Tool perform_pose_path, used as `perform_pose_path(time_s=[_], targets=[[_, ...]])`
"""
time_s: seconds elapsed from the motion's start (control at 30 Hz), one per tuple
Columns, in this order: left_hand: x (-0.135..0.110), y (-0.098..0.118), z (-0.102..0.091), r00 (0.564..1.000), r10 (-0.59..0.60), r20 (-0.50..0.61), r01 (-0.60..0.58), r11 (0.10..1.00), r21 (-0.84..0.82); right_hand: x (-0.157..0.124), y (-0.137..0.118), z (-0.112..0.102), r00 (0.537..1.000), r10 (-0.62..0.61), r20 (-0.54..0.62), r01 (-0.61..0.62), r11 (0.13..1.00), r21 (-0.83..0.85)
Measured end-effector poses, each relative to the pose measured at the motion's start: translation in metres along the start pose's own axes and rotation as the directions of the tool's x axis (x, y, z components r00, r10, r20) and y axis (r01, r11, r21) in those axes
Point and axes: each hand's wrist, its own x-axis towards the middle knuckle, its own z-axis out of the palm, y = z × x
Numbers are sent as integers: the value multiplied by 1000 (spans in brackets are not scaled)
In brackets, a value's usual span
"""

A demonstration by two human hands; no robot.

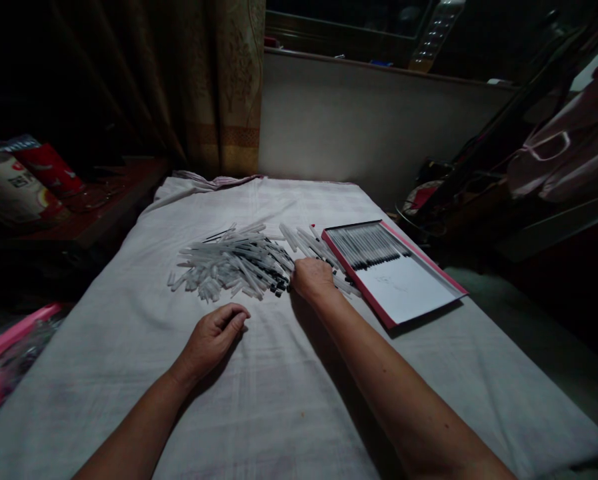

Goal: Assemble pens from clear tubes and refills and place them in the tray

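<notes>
A loose pile of slim translucent pens (pixel 229 257) with black ends lies on the cloth-covered table (pixel 259 400), with short clear pieces like caps (pixel 209 283) at its near left. At the pile's right edge is my right hand (pixel 313 275), curled closed; its fingertips and anything in them are hidden. Nearer to me, my left hand (pixel 219 333) rests on the cloth, fingers curled and thumb against the forefinger, nothing visible in it. To the right, a shallow red-edged box (pixel 359 288) holds a row of pens (pixel 366 245) along its far part; its near part shows bare white.
More pens (pixel 306 241) lie between the pile and the box. A dark red side table (pixel 93 223) with packages stands at left, above a pink plastic item (pixel 13 347). Behind are a curtain (pixel 229 87) and a wall (pixel 329 120); pink fabric (pixel 553 147) hangs at right.
</notes>
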Motion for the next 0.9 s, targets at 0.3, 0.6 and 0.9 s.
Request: perform_pose_path(time_s=[0.3,0.6,0.9], targets=[[-6,-1,2,935,325,-145,-256,897,360,-50,52,16,953,124,-277,71,797,599],[-5,-6,5,841,540,26,-424,630,651,-64,27,20,921,-346,-179,364,599,713],[-2,-17,3,867,489,-90,-329,699,635,14,45,11,977,-35,-210,84,970,229]])
